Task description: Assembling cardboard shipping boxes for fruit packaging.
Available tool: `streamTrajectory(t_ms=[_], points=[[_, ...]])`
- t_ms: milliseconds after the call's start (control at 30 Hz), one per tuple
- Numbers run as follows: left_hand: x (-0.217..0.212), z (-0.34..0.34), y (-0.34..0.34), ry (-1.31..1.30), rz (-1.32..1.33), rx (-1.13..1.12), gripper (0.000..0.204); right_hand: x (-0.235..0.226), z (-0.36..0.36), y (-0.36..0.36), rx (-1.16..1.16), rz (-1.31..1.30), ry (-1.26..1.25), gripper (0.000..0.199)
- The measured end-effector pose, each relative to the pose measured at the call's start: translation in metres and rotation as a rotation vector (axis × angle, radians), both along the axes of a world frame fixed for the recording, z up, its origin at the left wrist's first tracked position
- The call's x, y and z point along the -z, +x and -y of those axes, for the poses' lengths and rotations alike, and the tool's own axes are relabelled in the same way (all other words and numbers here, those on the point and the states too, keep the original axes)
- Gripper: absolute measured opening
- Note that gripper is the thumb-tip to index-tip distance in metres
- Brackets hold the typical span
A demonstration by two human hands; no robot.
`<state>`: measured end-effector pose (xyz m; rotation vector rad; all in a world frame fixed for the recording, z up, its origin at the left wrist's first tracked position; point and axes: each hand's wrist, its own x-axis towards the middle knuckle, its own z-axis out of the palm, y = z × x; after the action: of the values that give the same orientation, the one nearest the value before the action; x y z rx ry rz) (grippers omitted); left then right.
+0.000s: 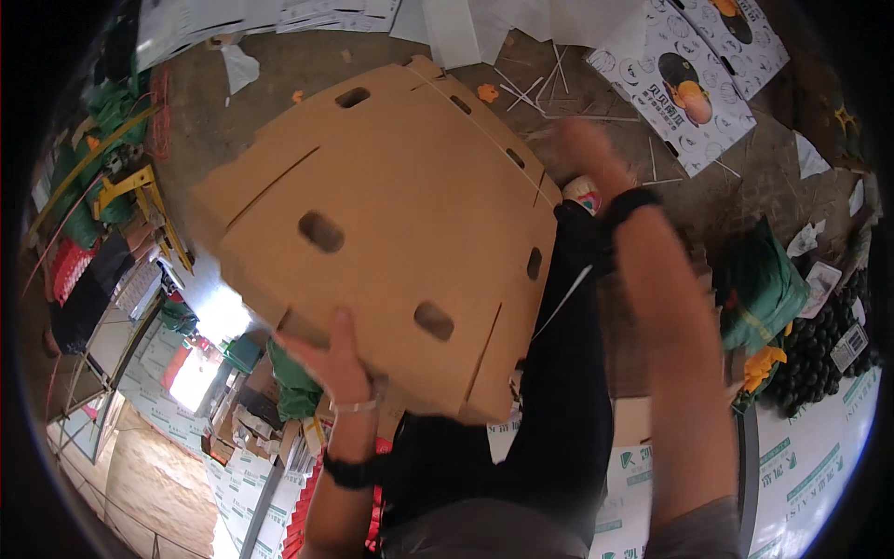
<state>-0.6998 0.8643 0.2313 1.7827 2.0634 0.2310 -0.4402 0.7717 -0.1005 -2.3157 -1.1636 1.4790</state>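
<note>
A flat brown cardboard box blank [391, 186] with oval holes and cut slots lies tilted in front of me. My left hand [333, 363] grips its near-left edge, thumb on the upper face and the other fingers partly hidden. A thin white strap [484, 126] runs along the blank's far-right side, and a pale strip [563, 300] hangs beside its right edge, over my dark trouser leg. My right hand [585, 154] is off the blank's far-right side, above my shoe; its fingers are smeared by motion, so I cannot see whether it holds anything.
White printed cartons [691, 98] with pumpkin pictures lie flat at the far right. Thin white strips [549, 84] are scattered on the brown floor [209, 112]. At right sit a green sack [759, 289] and a heap of dark round produce [810, 373]. A yellow metal frame [140, 186] stands at left.
</note>
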Motion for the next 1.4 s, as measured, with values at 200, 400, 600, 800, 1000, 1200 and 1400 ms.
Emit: streamTrajectory(t_ms=[200, 400, 600, 800, 1000, 1200, 1400], points=[[-0.008, 0.003, 0.039, -0.089, 0.273, -0.130, 0.057, 0.074, -0.002, -0.107, 0.148, -0.143, -0.060, 0.022], [-0.022, 0.030, 0.009, -0.150, -0.097, -0.255, 0.096, 0.127, 0.013, -0.101, 0.144, -0.215, 0.077, 0.028], [-0.003, 0.035, 0.060, -0.079, 0.173, -0.284, 0.105, 0.161, 0.031, -0.068, 0.025, -0.083, 0.189, 0.023], [-0.005, 0.026, 0.043, -0.030, 0.135, -0.255, 0.107, 0.191, 0.035, -0.103, 0.411, -0.703, 0.214, 0.028], [0.000, 0.029, 0.034, -0.097, 0.006, -0.180, 0.103, 0.265, 0.068, -0.119, 0.211, -0.475, 0.261, 0.033], [-0.002, 0.027, 0.034, -0.112, -0.040, -0.141, 0.105, 0.226, 0.066, -0.113, 0.461, -0.578, 0.098, 0.016], [0.004, 0.025, 0.030, -0.092, -0.095, -0.112, 0.104, 0.061, 0.022, -0.054, 0.789, -0.694, 0.274, 0.017]])
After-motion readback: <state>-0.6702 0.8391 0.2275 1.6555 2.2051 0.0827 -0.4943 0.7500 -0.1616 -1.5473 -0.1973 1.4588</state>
